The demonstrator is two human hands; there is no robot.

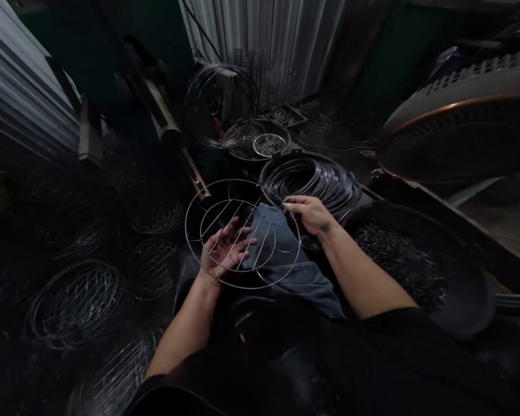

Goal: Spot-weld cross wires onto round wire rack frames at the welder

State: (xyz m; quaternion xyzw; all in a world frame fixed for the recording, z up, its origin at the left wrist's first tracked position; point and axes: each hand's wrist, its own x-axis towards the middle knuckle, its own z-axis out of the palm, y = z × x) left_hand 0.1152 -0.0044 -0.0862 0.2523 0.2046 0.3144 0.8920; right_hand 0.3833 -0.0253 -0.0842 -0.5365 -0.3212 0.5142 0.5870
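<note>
A round wire rack (pixel 242 233) with two rings and several straight cross wires hangs over my lap, above a blue-grey cloth (pixel 286 260). My left hand (pixel 225 249) lies under the rack's left part, palm up, fingers spread and touching the wires. My right hand (pixel 309 214) pinches the rack's outer ring at its right edge, fingers closed on the wire. Just beyond that hand lies a stack of loose wire rings (pixel 312 176).
Finished wire racks (pixel 75 303) lie in piles on the dark floor to the left. A dark bowl of small metal pieces (pixel 398 260) sits at right. A large fan guard (pixel 463 124) looms at upper right. Corrugated metal sheets (pixel 268 40) stand behind.
</note>
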